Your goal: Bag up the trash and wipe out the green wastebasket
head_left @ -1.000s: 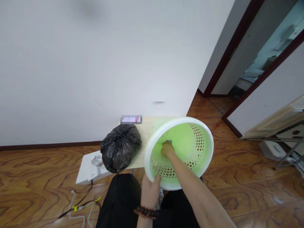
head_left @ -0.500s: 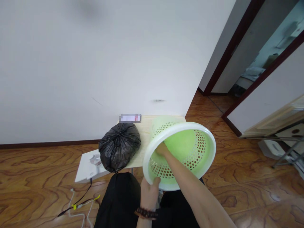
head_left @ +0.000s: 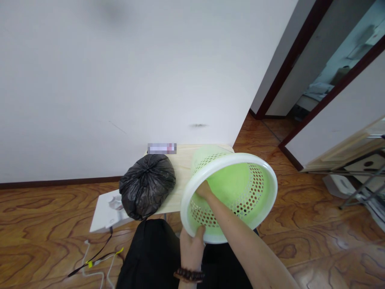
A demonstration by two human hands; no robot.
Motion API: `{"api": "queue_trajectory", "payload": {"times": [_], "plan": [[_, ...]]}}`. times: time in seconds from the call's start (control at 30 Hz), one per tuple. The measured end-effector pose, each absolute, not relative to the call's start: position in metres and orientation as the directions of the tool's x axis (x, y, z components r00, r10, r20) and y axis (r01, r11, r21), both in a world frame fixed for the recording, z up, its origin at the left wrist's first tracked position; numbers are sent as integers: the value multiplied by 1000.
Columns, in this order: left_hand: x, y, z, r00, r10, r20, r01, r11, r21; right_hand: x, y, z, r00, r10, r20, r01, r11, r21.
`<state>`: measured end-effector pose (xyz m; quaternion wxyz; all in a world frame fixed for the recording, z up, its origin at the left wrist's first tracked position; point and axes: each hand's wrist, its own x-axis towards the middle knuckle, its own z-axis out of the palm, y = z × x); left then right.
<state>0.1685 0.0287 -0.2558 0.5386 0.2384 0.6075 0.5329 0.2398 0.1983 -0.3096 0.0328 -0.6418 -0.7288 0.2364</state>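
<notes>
A light green plastic wastebasket [head_left: 272, 188] with a white rim and perforated sides lies tilted, its mouth facing me. My left hand [head_left: 192, 245], with a beaded bracelet at the wrist, grips the near rim, thumb over the edge. Reaching inside the basket is my right hand [head_left: 203, 190], against the left inner wall; its fingers are hidden, so I cannot see whether it holds anything. To the left sits a full black garbage bag [head_left: 147, 186], gathered at the top, on the small pale wooden table [head_left: 180, 160].
A blurred-out small item [head_left: 161, 148] lies behind the bag by the wall [head_left: 180, 80]. Left of the table is a white device [head_left: 104, 214] with cables [head_left: 90, 263] on the wooden floor. A doorway opens at right, with a metal stand [head_left: 361, 192] nearby.
The view has shifted slightly. The basket's mouth looks a little larger and reaches slightly farther right. Both hands keep their places on and in it.
</notes>
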Motion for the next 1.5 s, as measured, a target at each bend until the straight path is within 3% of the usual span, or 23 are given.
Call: {"api": "queue_trajectory", "payload": {"times": [0.1, 0.27, 0.4, 0.53, 0.73, 0.87, 1.03, 1.5], "plan": [[162, 30, -248, -313, 865, -391, -237, 328, 915, 233, 198, -309, -236, 946, -222, 882, 112, -459], [133, 39, -227, -171, 929, -327, -14, 330, 944, 251, 192, -313, -329, 898, -293, 918, 230, -324], [126, 41, -221, -253, 947, -200, 176, 249, 952, 252, 190, -317, -347, 889, -299, 921, 262, -290], [132, 35, -228, -335, 913, -233, 109, 283, 953, 259, 189, -321, -317, 899, -302, 939, 254, -231], [133, 30, -232, -270, 935, -229, 75, 257, 963, 274, 187, -323, -257, 915, -312, 962, 212, -172], [135, 33, -221, -274, 936, -220, 110, 258, 960, 271, 189, -320, -265, 907, -328, 960, 217, -176], [140, 38, -212, -296, 917, -268, 30, 290, 957, 265, 198, -319, -270, 895, -355, 958, 212, -195], [131, 74, -215, -192, 949, -251, 11, 258, 966, 266, 233, -308, -278, 870, -407, 954, 202, -220]]}}
